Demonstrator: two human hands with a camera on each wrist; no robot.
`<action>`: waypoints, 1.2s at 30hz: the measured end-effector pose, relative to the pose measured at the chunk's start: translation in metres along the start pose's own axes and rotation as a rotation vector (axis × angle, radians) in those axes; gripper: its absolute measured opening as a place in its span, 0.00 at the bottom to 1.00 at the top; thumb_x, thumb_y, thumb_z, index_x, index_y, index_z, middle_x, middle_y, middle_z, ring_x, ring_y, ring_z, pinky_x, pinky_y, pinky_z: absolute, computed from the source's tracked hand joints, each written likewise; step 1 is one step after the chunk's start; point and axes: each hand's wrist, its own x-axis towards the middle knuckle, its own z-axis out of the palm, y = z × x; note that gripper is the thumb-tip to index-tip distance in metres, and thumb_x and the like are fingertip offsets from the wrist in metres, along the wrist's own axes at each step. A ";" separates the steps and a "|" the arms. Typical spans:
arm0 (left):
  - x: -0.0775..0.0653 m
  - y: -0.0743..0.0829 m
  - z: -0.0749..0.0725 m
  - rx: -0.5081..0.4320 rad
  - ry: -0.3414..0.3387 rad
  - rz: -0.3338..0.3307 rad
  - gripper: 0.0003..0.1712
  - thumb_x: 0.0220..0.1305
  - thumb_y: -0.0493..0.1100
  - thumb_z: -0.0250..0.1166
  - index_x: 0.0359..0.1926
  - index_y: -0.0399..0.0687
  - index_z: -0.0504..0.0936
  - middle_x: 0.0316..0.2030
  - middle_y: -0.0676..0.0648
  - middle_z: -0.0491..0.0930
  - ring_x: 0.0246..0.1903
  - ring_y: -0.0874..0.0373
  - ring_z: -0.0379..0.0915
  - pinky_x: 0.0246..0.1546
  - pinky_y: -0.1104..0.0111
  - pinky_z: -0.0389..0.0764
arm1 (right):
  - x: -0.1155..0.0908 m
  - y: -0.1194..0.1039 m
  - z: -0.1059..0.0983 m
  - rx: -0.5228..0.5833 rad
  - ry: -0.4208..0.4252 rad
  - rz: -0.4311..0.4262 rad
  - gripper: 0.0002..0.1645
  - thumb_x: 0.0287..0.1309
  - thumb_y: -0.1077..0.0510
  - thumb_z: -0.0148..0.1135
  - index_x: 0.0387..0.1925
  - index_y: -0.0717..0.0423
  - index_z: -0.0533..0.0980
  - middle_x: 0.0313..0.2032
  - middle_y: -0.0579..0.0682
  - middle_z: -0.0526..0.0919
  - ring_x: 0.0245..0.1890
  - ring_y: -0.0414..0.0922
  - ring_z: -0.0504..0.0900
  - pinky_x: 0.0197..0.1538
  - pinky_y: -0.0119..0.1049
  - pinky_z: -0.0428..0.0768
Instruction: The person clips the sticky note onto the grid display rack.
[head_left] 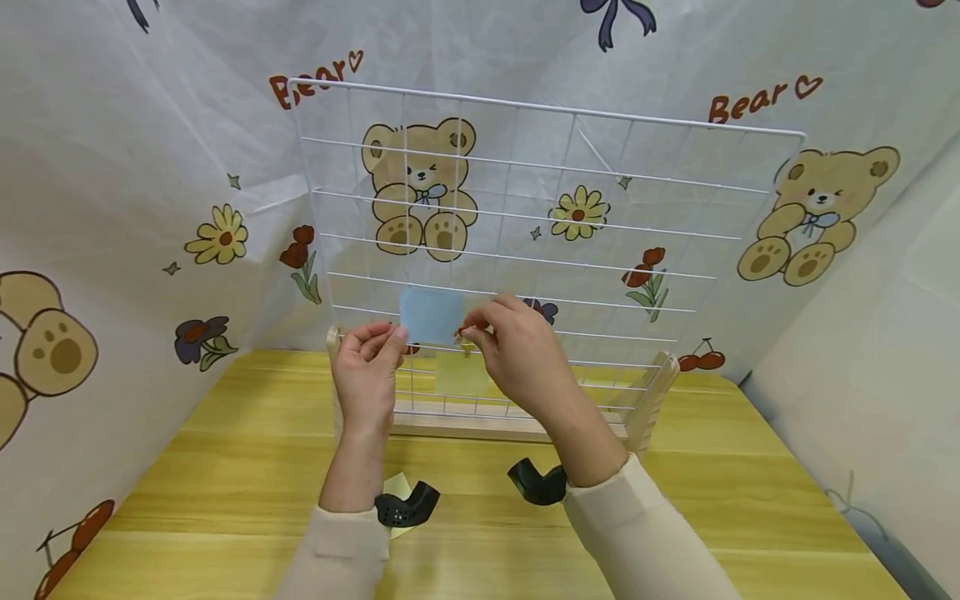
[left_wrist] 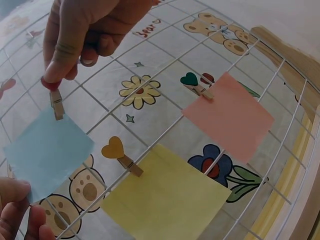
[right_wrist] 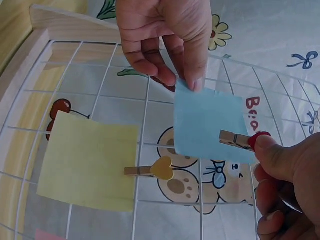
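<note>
The blue note point(head_left: 431, 315) is spanning between the left hand, point(head_left: 367, 371) pinching one edge, and the right hand, point(head_left: 521, 354) pinching a red-topped clip point(right_wrist: 235, 139) overlapping its opposite edge.

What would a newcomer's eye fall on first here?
Probably the light-blue square paper note before the white wire grid, pinched by the left hand, while the right hand pinches a wooden clip with a red heart against that note. Next, the yellow square paper note clipped lower on the grid, then the brown cartoon bears printed on the white cloth behind.
</note>
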 end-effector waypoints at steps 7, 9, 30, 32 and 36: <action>0.001 -0.002 0.002 0.003 0.019 0.010 0.11 0.61 0.33 0.73 0.42 0.40 0.80 0.31 0.56 0.85 0.29 0.66 0.81 0.33 0.77 0.82 | 0.019 -0.009 0.000 -0.054 0.044 -0.042 0.07 0.69 0.58 0.64 0.39 0.56 0.85 0.39 0.49 0.84 0.37 0.45 0.82 0.42 0.36 0.85; 0.002 -0.003 0.001 0.009 0.016 0.013 0.11 0.61 0.34 0.74 0.42 0.41 0.80 0.31 0.57 0.85 0.30 0.66 0.81 0.34 0.77 0.82 | 0.024 -0.011 -0.002 -0.064 0.061 -0.056 0.07 0.69 0.58 0.63 0.38 0.56 0.84 0.39 0.49 0.84 0.37 0.45 0.82 0.42 0.36 0.85; 0.003 -0.003 0.001 -0.035 0.041 0.030 0.10 0.61 0.33 0.73 0.40 0.43 0.80 0.29 0.58 0.86 0.31 0.67 0.82 0.32 0.77 0.79 | 0.061 -0.028 0.002 -0.220 0.031 -0.010 0.09 0.71 0.54 0.61 0.40 0.52 0.86 0.39 0.47 0.84 0.39 0.45 0.84 0.43 0.38 0.84; 0.003 -0.002 0.001 -0.036 0.042 0.032 0.10 0.61 0.33 0.73 0.40 0.43 0.80 0.29 0.58 0.86 0.31 0.65 0.83 0.32 0.77 0.78 | 0.062 -0.028 0.003 -0.233 0.028 -0.013 0.09 0.71 0.55 0.61 0.39 0.52 0.86 0.39 0.47 0.84 0.40 0.45 0.85 0.44 0.38 0.84; 0.002 -0.002 0.001 -0.028 0.037 0.038 0.10 0.61 0.34 0.73 0.40 0.44 0.80 0.30 0.56 0.87 0.31 0.61 0.86 0.33 0.76 0.79 | 0.063 -0.030 0.004 -0.269 0.021 -0.019 0.10 0.72 0.56 0.60 0.38 0.51 0.86 0.38 0.47 0.84 0.40 0.46 0.86 0.44 0.39 0.84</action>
